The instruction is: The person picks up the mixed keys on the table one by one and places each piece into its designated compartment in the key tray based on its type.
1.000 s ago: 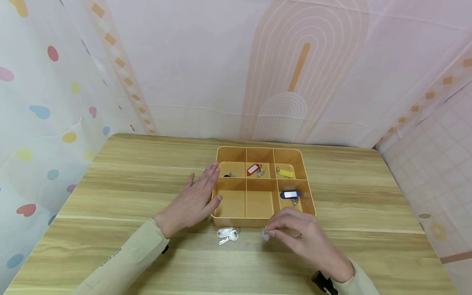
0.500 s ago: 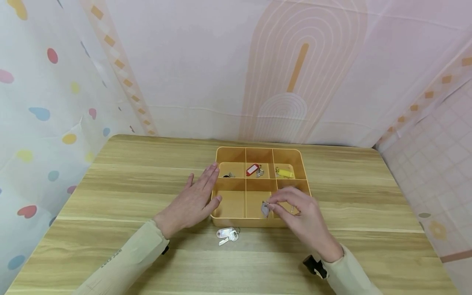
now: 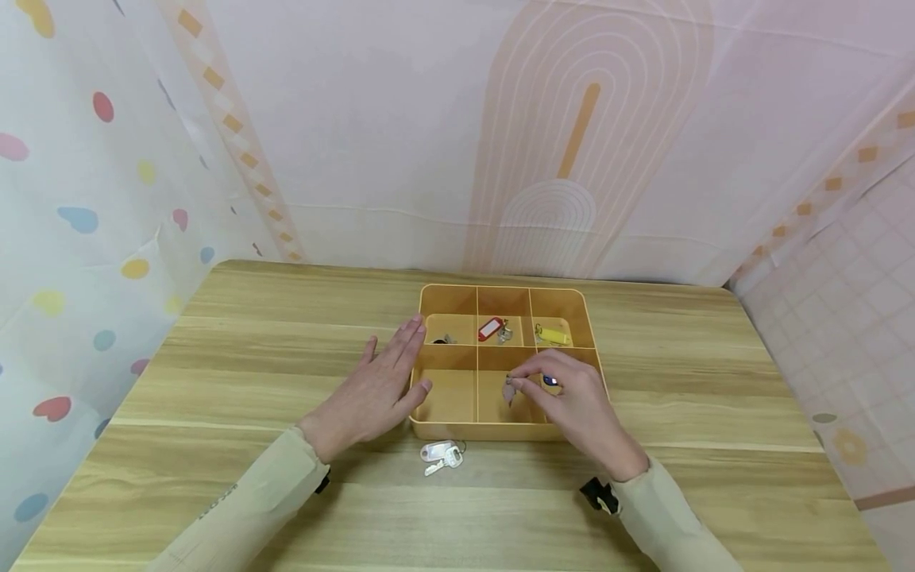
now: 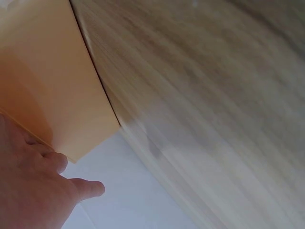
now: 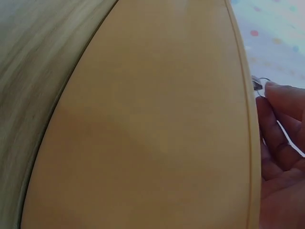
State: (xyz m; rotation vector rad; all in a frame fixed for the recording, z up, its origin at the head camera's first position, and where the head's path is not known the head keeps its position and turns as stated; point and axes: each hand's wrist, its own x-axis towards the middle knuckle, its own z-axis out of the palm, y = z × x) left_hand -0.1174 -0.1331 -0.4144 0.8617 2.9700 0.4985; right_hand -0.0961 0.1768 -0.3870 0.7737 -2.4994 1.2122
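An orange tray (image 3: 457,430) with several compartments stands on the table. My left hand (image 3: 372,389) rests against its left side, fingers straight along the rim; the left wrist view shows that hand (image 4: 33,181) at the tray wall. Above the front middle compartment, my right hand (image 3: 568,393) pinches a key ring (image 3: 509,390) with a small greyish piece hanging from it, tag or key hard to tell. In the right wrist view the thumb and finger hold its thin metal ring (image 5: 265,79) just past the rim. A pale-tagged key (image 3: 445,456) lies before the tray.
Back compartments hold a dark key item (image 3: 443,340), a red-tagged key (image 3: 491,328) and a yellow-tagged key (image 3: 554,335). A blue tag (image 3: 550,380) shows partly behind my right hand. Patterned cloth (image 3: 379,143) hangs behind the wooden table (image 3: 286,318).
My right hand has carried the pinched key ring from in front of the tray, forward and slightly left, over the front middle compartment. My left hand has stayed put.
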